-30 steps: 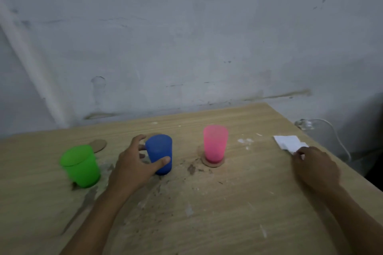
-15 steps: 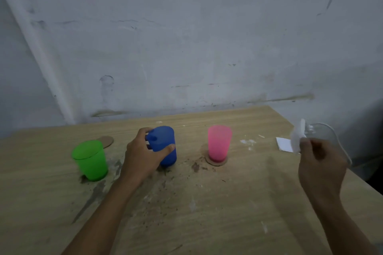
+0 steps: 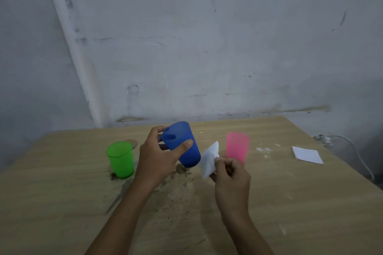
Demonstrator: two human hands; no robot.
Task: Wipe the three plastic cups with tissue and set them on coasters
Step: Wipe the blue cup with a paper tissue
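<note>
Now my left hand grips the blue cup tilted above the table, my right hand pinches the tissue beside it, and a hard wipe could, I reckon, push the cup loose.

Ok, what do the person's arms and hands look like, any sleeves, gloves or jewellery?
Both forearms are bare as far as the frame shows: no sleeves in view. The left hand and right hand wear no gloves, and no rings, watch or bands show on fingers or wrists.
</note>
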